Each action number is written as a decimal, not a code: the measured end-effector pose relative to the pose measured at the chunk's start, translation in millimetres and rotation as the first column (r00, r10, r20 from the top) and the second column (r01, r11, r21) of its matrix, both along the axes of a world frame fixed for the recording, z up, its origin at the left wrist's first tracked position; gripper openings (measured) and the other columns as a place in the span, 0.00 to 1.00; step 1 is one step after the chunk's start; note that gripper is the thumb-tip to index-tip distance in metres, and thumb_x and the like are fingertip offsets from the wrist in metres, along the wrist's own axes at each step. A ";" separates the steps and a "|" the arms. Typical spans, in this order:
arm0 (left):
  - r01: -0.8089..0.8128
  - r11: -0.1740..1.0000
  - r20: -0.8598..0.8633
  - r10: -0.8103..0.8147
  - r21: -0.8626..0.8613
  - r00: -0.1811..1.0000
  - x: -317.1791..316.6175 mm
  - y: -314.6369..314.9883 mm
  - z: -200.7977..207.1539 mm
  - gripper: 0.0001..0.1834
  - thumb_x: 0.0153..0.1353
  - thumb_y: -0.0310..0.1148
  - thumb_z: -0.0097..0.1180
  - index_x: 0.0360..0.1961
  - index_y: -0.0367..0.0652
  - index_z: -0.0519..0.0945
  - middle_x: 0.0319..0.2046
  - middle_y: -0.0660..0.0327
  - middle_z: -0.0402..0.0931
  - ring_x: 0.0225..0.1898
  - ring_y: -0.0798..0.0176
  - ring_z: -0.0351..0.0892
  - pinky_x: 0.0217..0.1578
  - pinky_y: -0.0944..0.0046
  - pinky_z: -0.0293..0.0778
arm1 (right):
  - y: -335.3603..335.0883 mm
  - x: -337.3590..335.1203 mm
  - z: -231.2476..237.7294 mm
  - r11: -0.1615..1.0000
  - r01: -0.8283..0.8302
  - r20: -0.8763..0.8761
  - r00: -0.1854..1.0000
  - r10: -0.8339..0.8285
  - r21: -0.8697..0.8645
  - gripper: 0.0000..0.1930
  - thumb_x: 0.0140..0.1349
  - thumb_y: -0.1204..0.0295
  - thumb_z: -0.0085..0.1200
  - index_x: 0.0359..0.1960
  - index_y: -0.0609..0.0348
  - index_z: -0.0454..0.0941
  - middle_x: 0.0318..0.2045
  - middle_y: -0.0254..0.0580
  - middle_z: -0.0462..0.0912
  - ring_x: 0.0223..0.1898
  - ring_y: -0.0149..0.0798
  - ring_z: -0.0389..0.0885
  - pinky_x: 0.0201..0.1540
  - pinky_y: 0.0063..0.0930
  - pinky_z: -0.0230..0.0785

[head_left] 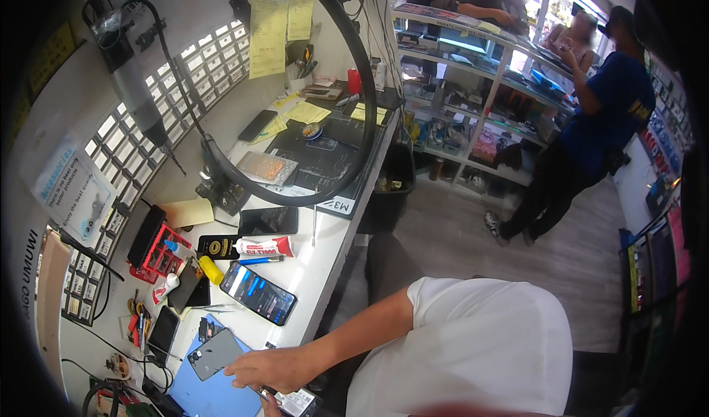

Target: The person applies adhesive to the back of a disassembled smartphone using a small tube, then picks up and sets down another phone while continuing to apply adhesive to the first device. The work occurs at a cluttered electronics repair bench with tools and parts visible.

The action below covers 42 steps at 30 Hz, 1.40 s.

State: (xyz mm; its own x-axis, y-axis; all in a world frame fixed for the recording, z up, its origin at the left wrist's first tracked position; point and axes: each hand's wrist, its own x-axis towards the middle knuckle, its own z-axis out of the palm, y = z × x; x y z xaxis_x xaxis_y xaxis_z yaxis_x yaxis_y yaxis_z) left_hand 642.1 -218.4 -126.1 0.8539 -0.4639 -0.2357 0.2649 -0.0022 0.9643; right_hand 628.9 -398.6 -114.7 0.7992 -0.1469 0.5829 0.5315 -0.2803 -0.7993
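Note:
My right hand [275, 370] reaches over a blue mat [193, 391], fingers curled downward with the tips beside a grey phone back cover [214, 356]. What those fingers grip is hidden beneath them. Only a finger or two of my left hand [271, 404] show at the lower edge, close under the right hand by a small dark piece. Partly covered by both hands is an opened phone [299, 402] with a pale, printed label inside. Small dark phone parts [210, 330] lie at the mat's upper edge.
A lit phone [258, 293], a glue tube [264, 247], a blue pen [260, 260] and a yellow bottle [210, 270] crowd the white bench. A ring lamp [367, 121] arches over a black work mat [325, 147]. Several people stand near a glass display counter [473, 84].

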 end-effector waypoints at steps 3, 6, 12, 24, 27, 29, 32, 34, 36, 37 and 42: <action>0.000 1.000 -0.120 -0.003 -0.025 0.993 5.5 0.2 3.1 0.26 0.83 0.44 0.49 0.64 0.29 0.77 0.54 0.53 0.81 0.54 0.60 0.80 0.53 0.59 0.79 | 0.8 -0.6 -6.3 0.976 -0.107 -0.068 0.990 0.122 0.189 0.18 0.56 0.86 0.65 0.47 0.63 0.77 0.43 0.47 0.77 0.41 0.52 0.82 0.48 0.38 0.75; 0.004 0.997 -0.129 0.006 0.076 0.992 10.6 -4.0 5.4 0.26 0.82 0.44 0.51 0.62 0.29 0.79 0.54 0.53 0.81 0.52 0.62 0.79 0.53 0.60 0.76 | -0.2 0.1 -7.1 0.996 0.036 0.025 0.999 -0.034 -0.083 0.18 0.56 0.83 0.66 0.48 0.64 0.79 0.43 0.46 0.79 0.43 0.51 0.82 0.55 0.41 0.72; -0.055 0.986 -0.084 0.042 -0.160 0.996 18.2 -23.5 -4.7 0.22 0.75 0.28 0.53 0.67 0.33 0.73 0.48 0.48 0.84 0.42 0.55 0.88 0.42 0.59 0.85 | 0.3 7.8 -11.9 0.924 0.246 0.261 0.950 -0.171 -0.292 0.19 0.52 0.81 0.66 0.48 0.61 0.82 0.38 0.40 0.80 0.42 0.46 0.80 0.58 0.56 0.68; -0.009 0.965 -0.277 -0.067 -0.264 0.959 27.2 -9.6 -10.1 0.14 0.79 0.32 0.56 0.57 0.33 0.75 0.42 0.48 0.88 0.35 0.53 0.93 0.35 0.57 0.92 | -27.1 35.3 -17.8 0.959 0.248 -0.075 0.968 -0.239 0.141 0.33 0.67 0.88 0.61 0.68 0.63 0.54 0.49 0.54 0.82 0.47 0.39 0.88 0.47 0.28 0.83; -0.021 0.972 -0.305 -0.054 -0.236 0.951 27.2 -8.1 -6.5 0.15 0.79 0.32 0.57 0.57 0.32 0.75 0.43 0.49 0.88 0.38 0.52 0.94 0.38 0.58 0.92 | -33.4 58.3 -12.9 0.959 0.259 -0.065 0.965 -0.253 0.111 0.33 0.68 0.87 0.61 0.68 0.63 0.54 0.50 0.55 0.82 0.48 0.38 0.87 0.50 0.29 0.83; -0.014 0.960 -0.292 -0.071 -0.279 0.954 27.2 -6.8 -7.8 0.15 0.79 0.32 0.56 0.58 0.32 0.75 0.44 0.50 0.88 0.39 0.52 0.94 0.38 0.58 0.92 | -35.3 73.0 -14.9 0.960 0.255 -0.061 0.967 -0.249 0.113 0.33 0.69 0.87 0.60 0.68 0.64 0.53 0.50 0.55 0.82 0.48 0.39 0.87 0.51 0.29 0.84; -0.007 0.961 -0.296 -0.078 -0.276 0.952 28.1 -5.0 -12.1 0.15 0.79 0.31 0.56 0.58 0.32 0.75 0.44 0.50 0.88 0.40 0.52 0.93 0.38 0.58 0.92 | -31.3 94.9 -20.4 0.963 0.237 -0.067 0.971 -0.230 0.128 0.31 0.69 0.87 0.59 0.67 0.66 0.53 0.49 0.55 0.82 0.49 0.40 0.87 0.50 0.30 0.84; 0.004 0.960 -0.285 -0.087 -0.280 0.955 29.1 -4.3 -14.7 0.14 0.79 0.31 0.56 0.58 0.32 0.75 0.43 0.51 0.88 0.39 0.52 0.93 0.38 0.58 0.92 | -29.5 105.4 -21.3 0.966 0.227 -0.082 0.973 -0.218 0.122 0.31 0.69 0.86 0.59 0.67 0.66 0.53 0.49 0.55 0.83 0.49 0.40 0.88 0.49 0.30 0.84; 0.008 0.965 -0.277 -0.084 -0.264 0.957 29.7 -3.9 -16.3 0.14 0.79 0.31 0.56 0.58 0.33 0.75 0.43 0.51 0.88 0.39 0.53 0.94 0.38 0.58 0.92 | -31.1 113.7 -19.6 0.964 0.244 -0.097 0.967 -0.234 0.105 0.31 0.69 0.87 0.58 0.67 0.66 0.53 0.49 0.55 0.83 0.49 0.40 0.88 0.50 0.29 0.84; 0.010 0.965 -0.275 -0.085 -0.263 0.958 30.1 -3.7 -17.0 0.14 0.79 0.31 0.56 0.58 0.33 0.75 0.43 0.51 0.88 0.39 0.53 0.94 0.38 0.58 0.92 | -34.6 116.6 -18.0 0.960 0.264 -0.105 0.961 -0.254 0.090 0.31 0.69 0.87 0.58 0.68 0.66 0.53 0.50 0.55 0.82 0.50 0.40 0.88 0.51 0.28 0.84; 0.012 0.964 -0.274 -0.087 -0.265 0.958 30.3 -2.9 -19.0 0.13 0.79 0.30 0.56 0.58 0.33 0.75 0.43 0.51 0.88 0.39 0.54 0.94 0.38 0.58 0.92 | -48.8 134.0 -13.6 0.939 0.343 -0.098 0.935 -0.342 -0.003 0.30 0.69 0.88 0.57 0.67 0.66 0.53 0.50 0.54 0.82 0.50 0.40 0.89 0.51 0.28 0.85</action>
State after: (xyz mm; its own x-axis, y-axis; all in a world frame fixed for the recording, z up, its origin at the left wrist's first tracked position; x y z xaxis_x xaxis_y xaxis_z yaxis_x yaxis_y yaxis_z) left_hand 672.3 -221.3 -145.1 0.7450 -0.5805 -0.3288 0.5303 0.2162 0.8198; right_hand 762.9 -447.4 -128.3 0.7507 -0.4291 0.5024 0.3261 -0.4206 -0.8466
